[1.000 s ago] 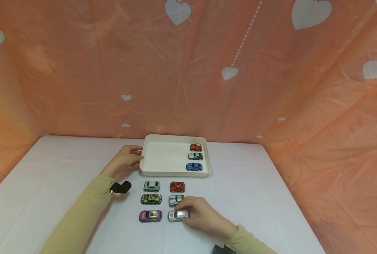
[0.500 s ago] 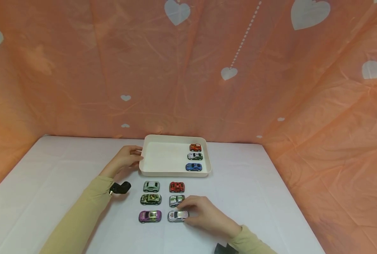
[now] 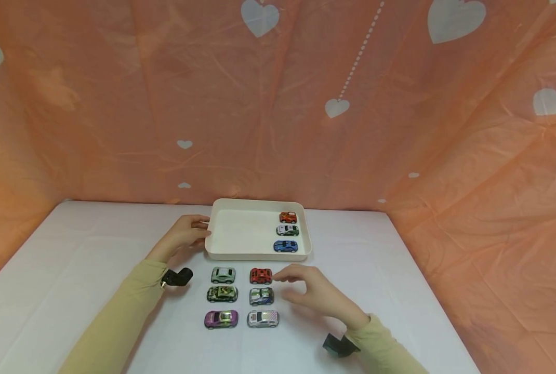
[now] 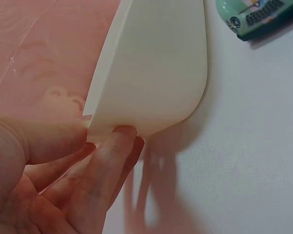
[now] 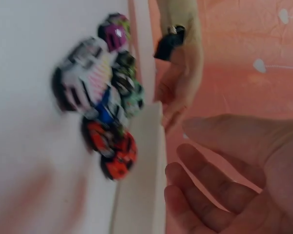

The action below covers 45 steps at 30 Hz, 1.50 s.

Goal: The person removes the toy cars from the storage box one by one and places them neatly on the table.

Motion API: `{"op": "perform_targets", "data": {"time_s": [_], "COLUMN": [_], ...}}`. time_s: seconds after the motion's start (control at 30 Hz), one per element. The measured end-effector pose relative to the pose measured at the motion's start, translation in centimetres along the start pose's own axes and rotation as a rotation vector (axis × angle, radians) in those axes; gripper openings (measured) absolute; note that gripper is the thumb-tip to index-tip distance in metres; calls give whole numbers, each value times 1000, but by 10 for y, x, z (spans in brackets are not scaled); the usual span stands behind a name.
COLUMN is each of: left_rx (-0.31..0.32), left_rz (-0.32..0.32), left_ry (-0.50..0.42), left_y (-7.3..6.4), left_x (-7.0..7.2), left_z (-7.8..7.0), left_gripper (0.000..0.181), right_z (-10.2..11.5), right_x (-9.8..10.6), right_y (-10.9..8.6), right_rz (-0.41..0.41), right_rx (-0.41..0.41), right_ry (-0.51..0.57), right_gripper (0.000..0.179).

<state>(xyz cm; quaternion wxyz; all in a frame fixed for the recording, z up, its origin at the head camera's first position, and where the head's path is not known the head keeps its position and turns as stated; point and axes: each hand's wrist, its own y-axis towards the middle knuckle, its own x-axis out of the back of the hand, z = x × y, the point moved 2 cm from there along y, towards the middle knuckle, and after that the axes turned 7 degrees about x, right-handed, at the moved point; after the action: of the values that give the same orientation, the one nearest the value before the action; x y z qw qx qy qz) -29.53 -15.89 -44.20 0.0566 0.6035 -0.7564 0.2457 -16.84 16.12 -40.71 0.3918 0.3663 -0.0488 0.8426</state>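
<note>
From my end, the left hand (image 3: pixel 181 236) pinches the left rim of the tray (image 3: pixel 242 231), thumb against one face of the wall and fingers against the other; I judge that grip is meant to keep it from sliding on the counter (image 3: pixel 353 249). The right hand (image 3: pixel 317 292) holds nothing, thumb and forefinger moderately apart, its fingertips just beside the right end of the red car (image 3: pixel 261 276) (whether they touch it, I can't tell, and my right wrist view is blurred). That car sits on the white-covered counter, just on the near side of the tray, at the far end of the right column. Nearer in that column come the blue-and-white car (image 3: pixel 261 296) and the silver car (image 3: pixel 263 319); the left column runs green car (image 3: pixel 223 275), camo car (image 3: pixel 222 294), purple car (image 3: pixel 221 319). The gaps between them probably leave room for fingers. Inside the tray, the orange car (image 3: pixel 288 217), white car (image 3: pixel 287 230) and blue car (image 3: pixel 285 246) line its right side, far to near, an arrangement that seems deliberate and leaves the wider left part bare. As for looks, the red car is small and squat, with black markings on its body and dark wheels, lying level and sideways to me; the tray is cream, shallow, smooth, round-cornered.
</note>
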Motion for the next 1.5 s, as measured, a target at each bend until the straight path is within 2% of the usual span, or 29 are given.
{"op": "perform_targets", "data": {"time_s": [0.13,0.33,0.5,0.77,0.93,1.13,1.37,1.5], "left_rx": [8,18,19,13,14,15,18,12], "left_rz": [1,-2,3,9,10,5,10,9], "left_ry": [7,10,-4,-10,-13,-14,-15,-20], "left_y": [0,1,1,-1,-2,-3,-3,-2], "left_x": [1,1,1,-1,0,1,-2,-2], "left_z": [0,0,1,0,-1,-1,-1,0], "left_gripper": [48,49,48,47,47,48,47,48], "right_z": [0,-10,-25,-56,-69,-74,-85,-90], "right_x": [16,39,55,76,83,87,84,82], "right_y": [7,22,37,56,68,86,100,104], "right_rz": [-26,-72,-91,-149,-169,-160,-100,-82], "right_rx": [-25,-20,-51,-120,-129,-126,-199,-226], "right_ry": [-17,2,14,-35,-22,-21,-118,-128], "right_gripper": [37,36,34,34,34,37,40,41]}}
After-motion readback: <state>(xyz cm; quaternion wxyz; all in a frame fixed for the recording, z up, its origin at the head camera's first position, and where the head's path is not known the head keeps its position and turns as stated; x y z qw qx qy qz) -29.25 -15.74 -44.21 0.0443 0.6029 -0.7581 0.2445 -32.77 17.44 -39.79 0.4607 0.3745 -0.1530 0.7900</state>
